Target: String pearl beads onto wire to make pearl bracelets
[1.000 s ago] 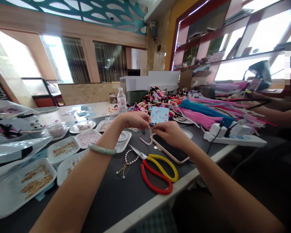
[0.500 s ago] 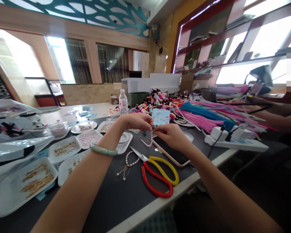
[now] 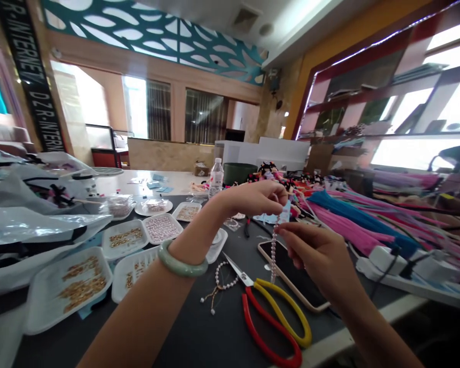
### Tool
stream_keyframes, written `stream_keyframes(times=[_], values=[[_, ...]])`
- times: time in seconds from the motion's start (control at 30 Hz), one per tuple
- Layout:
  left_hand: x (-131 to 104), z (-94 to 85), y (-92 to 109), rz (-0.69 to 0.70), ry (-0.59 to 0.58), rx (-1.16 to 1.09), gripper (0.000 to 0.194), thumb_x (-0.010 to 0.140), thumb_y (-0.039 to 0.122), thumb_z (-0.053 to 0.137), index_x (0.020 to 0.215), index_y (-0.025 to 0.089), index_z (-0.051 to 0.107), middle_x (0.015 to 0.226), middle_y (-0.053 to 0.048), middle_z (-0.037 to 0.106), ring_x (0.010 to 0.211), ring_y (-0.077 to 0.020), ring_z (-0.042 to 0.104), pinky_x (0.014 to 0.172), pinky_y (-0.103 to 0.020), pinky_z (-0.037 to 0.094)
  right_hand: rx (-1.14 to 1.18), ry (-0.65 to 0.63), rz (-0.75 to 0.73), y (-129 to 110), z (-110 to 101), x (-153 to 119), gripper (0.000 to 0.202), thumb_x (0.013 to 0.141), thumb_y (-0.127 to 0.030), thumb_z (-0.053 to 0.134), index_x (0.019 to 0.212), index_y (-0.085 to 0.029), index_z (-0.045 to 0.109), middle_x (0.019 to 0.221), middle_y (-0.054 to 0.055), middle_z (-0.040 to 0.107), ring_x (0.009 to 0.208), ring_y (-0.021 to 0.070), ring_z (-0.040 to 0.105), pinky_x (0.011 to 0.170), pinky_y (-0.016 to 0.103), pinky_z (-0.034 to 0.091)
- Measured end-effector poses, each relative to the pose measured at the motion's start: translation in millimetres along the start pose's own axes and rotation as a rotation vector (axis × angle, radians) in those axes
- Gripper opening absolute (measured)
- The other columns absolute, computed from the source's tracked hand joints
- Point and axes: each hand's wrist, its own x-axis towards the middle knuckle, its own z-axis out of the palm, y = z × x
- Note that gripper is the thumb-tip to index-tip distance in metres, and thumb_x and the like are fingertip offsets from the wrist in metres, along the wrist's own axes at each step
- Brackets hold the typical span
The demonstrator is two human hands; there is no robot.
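Observation:
A string of pinkish pearl beads (image 3: pixel 273 255) hangs down over a phone's edge. My left hand (image 3: pixel 258 198), with a green bangle on its wrist, pinches the string's upper end. Just below and to the right, my right hand (image 3: pixel 310 245) has thumb and forefinger closed on the same string. Scissors (image 3: pixel 268 312) with one red and one yellow handle lie below. Left of their blades rests a finished-looking pearl bracelet (image 3: pixel 224 283) with two dangling ends. The phone (image 3: pixel 295 276) lies face up under the right hand.
White trays hold gold parts (image 3: pixel 71 286) and pearl beads (image 3: pixel 161 228) at the left. A bottle (image 3: pixel 216 179) stands behind the hands. Pink and blue strands (image 3: pixel 352 220) and a power strip (image 3: pixel 414 283) lie at the right. Plastic bags (image 3: pixel 34 230) are at the far left.
The view has shifted, so the table items appear lower and further right. The bead string has been lifted and now hangs straight. My left hand is now above my right.

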Motion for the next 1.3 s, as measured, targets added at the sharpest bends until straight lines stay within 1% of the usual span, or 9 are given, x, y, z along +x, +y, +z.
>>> stream_keyframes(times=[0.23, 0.43, 0.5, 0.63, 0.77, 0.97, 1.07, 1.17, 1.3], values=[[-0.6, 0.0, 2.5, 0.014, 0.037, -0.142, 0.016, 0.068, 0.001, 0.043, 0.067, 0.016, 0.040, 0.060, 0.004, 0.042, 0.054, -0.0059, 0.040, 0.053, -0.023, 0.032, -0.108, 0.075, -0.095, -7.2, 3.2, -9.3, 0.023, 0.078, -0.037, 0.057, 0.083, -0.019, 0.070, 0.052, 0.001, 0.056, 0.039, 0.0108, 0.048, 0.037, 0.022, 0.038], [1.8, 8.8, 9.6, 0.019, -0.020, -0.354, 0.020, 0.068, -0.003, 0.036, 0.066, 0.017, 0.038, 0.058, 0.005, 0.042, 0.051, -0.0049, 0.044, 0.054, -0.023, 0.036, -0.232, 0.080, -0.223, -15.1, 0.6, -15.4, 0.021, 0.081, -0.035, 0.055, 0.083, -0.021, 0.069, 0.054, 0.001, 0.061, 0.042, 0.0132, 0.054, 0.042, 0.025, 0.042], [2.9, 12.4, 11.4, 0.018, -0.021, -0.348, 0.019, 0.071, -0.001, 0.037, 0.066, 0.017, 0.037, 0.057, 0.005, 0.043, 0.051, -0.0053, 0.046, 0.053, -0.022, 0.037, -0.310, 0.121, -0.308, -18.0, -1.2, -17.5, 0.018, 0.082, -0.032, 0.054, 0.083, -0.021, 0.068, 0.061, 0.002, 0.065, 0.049, 0.0149, 0.059, 0.047, 0.025, 0.045], [4.8, 18.4, 14.2, -0.024, 0.060, -0.350, 0.018, 0.076, 0.003, 0.040, 0.067, 0.018, 0.035, 0.057, 0.005, 0.043, 0.052, -0.0049, 0.047, 0.053, -0.021, 0.037, -0.625, 0.312, -0.561, -17.8, -3.3, -22.2, 0.014, 0.083, -0.026, 0.053, 0.085, -0.020, 0.066, 0.074, 0.007, 0.069, 0.060, 0.0168, 0.063, 0.057, 0.027, 0.044], [7.1, 24.2, 15.5, -0.067, 0.078, -0.395, 0.016, 0.077, 0.004, 0.038, 0.069, 0.017, 0.036, 0.058, 0.005, 0.044, 0.054, -0.0053, 0.048, 0.054, -0.020, 0.038, -0.759, 0.302, -0.702, -11.8, -1.0, -20.9, 0.014, 0.083, -0.023, 0.054, 0.081, -0.017, 0.066, 0.064, 0.004, 0.064, 0.053, 0.0147, 0.058, 0.053, 0.026, 0.040], [8.9, 30.1, 16.2, -0.075, 0.110, -0.294, 0.014, 0.075, 0.005, 0.040, 0.069, 0.017, 0.037, 0.057, 0.004, 0.044, 0.054, -0.0061, 0.045, 0.052, -0.021, 0.034, -0.550, 0.189, -0.537, -15.2, -6.9, -15.6, 0.013, 0.081, -0.026, 0.056, 0.078, -0.018, 0.066, 0.058, 0.000, 0.061, 0.050, 0.0119, 0.056, 0.049, 0.023, 0.040], [9.7, 29.8, 15.5, -0.046, 0.170, -0.224, 0.016, 0.072, 0.003, 0.040, 0.066, 0.017, 0.037, 0.056, 0.004, 0.043, 0.051, -0.0056, 0.041, 0.050, -0.021, 0.031, -0.436, 0.281, -0.459, -17.8, -13.3, -13.2, 0.015, 0.080, -0.031, 0.058, 0.071, -0.019, 0.064, 0.056, -0.002, 0.059, 0.051, 0.0116, 0.055, 0.050, 0.024, 0.041], [10.4, 29.0, 14.9, -0.034, 0.154, -0.207, 0.014, 0.071, 0.004, 0.041, 0.068, 0.017, 0.039, 0.057, 0.004, 0.044, 0.051, -0.0060, 0.041, 0.050, -0.021, 0.030, -0.369, 0.404, -0.402, -14.5, -16.1, -8.0, 0.014, 0.076, -0.032, 0.063, 0.083, -0.020, 0.063, 0.066, -0.001, 0.060, 0.057, 0.0131, 0.056, 0.058, 0.027, 0.046], [10.0, 29.4, 16.3, -0.051, 0.136, -0.206, 0.013, 0.072, 0.004, 0.045, 0.071, 0.017, 0.042, 0.060, 0.004, 0.044, 0.053, -0.0062, 0.041, 0.051, -0.021, 0.031, -0.176, 0.313, -0.315, -6.3, -15.2, -0.9, 0.022, 0.076, -0.031, 0.064, 0.095, -0.022, 0.062, 0.081, 0.002, 0.065, 0.066, 0.0147, 0.061, 0.062, 0.030, 0.051]])
